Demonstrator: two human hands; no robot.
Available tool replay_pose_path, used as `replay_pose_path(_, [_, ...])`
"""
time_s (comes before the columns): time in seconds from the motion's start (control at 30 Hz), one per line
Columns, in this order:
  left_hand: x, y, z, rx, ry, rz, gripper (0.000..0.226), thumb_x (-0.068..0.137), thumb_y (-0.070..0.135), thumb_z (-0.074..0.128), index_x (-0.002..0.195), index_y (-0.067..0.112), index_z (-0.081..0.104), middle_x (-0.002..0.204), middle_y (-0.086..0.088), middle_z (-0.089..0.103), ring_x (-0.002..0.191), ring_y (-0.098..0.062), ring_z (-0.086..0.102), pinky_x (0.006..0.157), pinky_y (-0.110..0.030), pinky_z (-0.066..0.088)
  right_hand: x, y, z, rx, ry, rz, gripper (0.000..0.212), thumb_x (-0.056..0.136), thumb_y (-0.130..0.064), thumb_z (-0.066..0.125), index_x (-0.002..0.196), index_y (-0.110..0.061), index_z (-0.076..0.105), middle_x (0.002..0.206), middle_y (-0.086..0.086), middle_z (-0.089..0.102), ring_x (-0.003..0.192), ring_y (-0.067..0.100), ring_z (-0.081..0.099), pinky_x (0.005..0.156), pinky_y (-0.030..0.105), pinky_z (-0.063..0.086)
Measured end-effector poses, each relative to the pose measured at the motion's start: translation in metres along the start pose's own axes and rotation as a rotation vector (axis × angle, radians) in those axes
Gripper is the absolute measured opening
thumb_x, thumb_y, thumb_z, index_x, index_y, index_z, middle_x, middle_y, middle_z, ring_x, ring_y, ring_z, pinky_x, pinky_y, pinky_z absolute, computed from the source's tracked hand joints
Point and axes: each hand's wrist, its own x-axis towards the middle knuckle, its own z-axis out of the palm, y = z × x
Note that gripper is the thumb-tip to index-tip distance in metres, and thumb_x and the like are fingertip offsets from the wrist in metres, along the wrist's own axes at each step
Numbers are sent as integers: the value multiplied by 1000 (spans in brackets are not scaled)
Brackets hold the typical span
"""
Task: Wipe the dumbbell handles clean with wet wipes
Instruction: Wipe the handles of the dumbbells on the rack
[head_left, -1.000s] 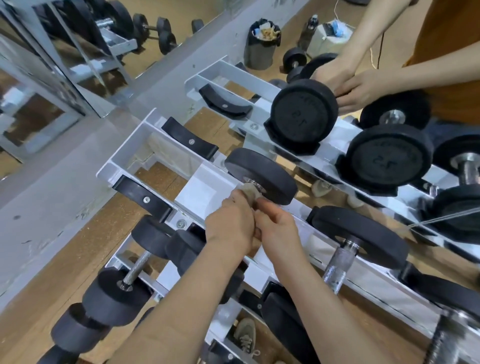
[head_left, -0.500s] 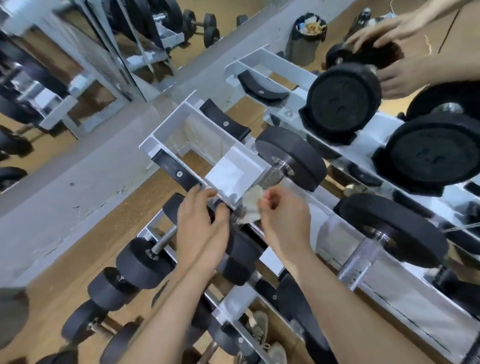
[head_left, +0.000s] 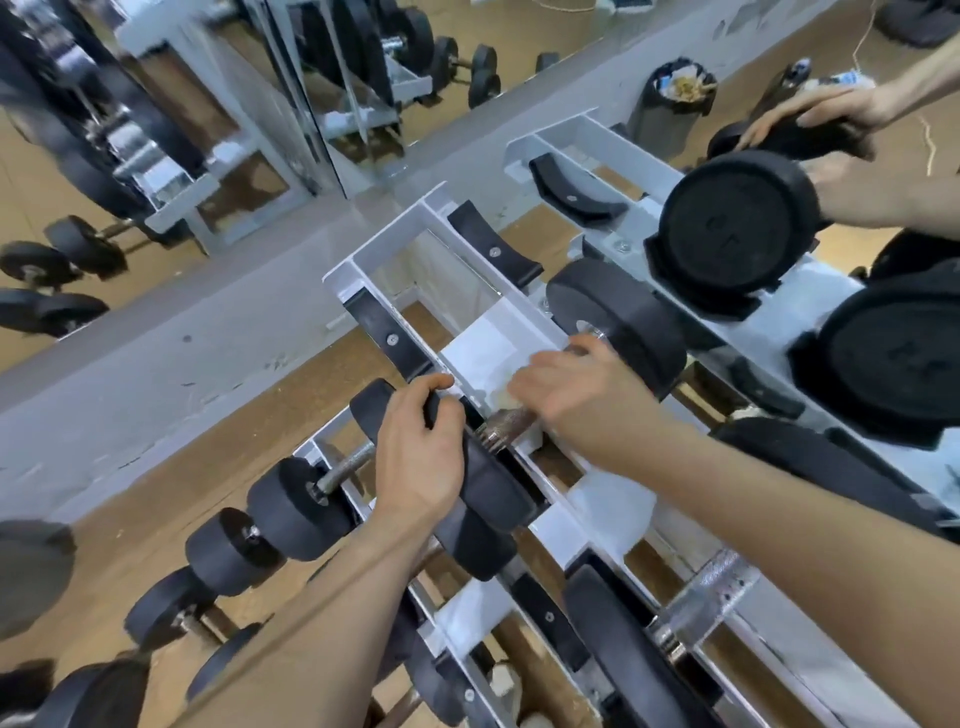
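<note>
nearest the camera, at the lower right, another dumbbell (head_left: 711, 587) lies on the rack (head_left: 384, 236) with a bright knurled bar. a row of small dumbbells (head_left: 296, 504) sits on the lower level at the left.

just beyond, both hands work on one dumbbell (head_left: 628, 325) that lies across the middle level of the rack. the left hand (head_left: 415, 457) grips its near black head (head_left: 488, 483), fingers curled over the rim, and i judge this is to steady it. the right hand (head_left: 587, 400) is closed around the handle (head_left: 501, 423) with a pale wet wipe (head_left: 506, 397) under the fingers; only a small edge of the wipe shows, and it is blurred.

the task seems to be in the middle: this handle is being wiped now, and several other bars remain on the rack. which of them are already clean, i cannot tell. the short visible part of the handle is knurled metal, dull and brownish, darker than the bright bar nearby.

farther, at the upper right, another person's hands (head_left: 810, 111) rest on a black weight, and a dark bin (head_left: 670, 109) stands by the wall.
</note>
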Motion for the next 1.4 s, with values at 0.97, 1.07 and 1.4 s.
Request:
replay_pose_path(0.97, [10,-5,1,-41,-59,5,37,75,45,35,103,36,59,111,-4,60,105,-27,56,96,-47,44,-18,-91,-35,1341,-255,1019,59,78,-62,36,87,-11,64,95,8,68,92,25,62,92,52,45])
replay_pose_path(1.07, [9,-7,1,-71,-67,4,35,77,42,37,104,34,59,112,-4,59,106,-22,54,97,-42,43,-25,-96,-35,1411,-153,938,46,96,-43,38,114,-11,65,122,5,65,117,20,57,105,47,41])
replay_pose_path(1.4, [7,-6,-1,-53,-82,4,24,91,26,43,108,29,59,119,3,54,112,-12,48,89,-30,35,-4,-47,-27,666,-339,341,45,100,-13,41,139,-33,47,93,-3,51,97,17,43,86,36,45])
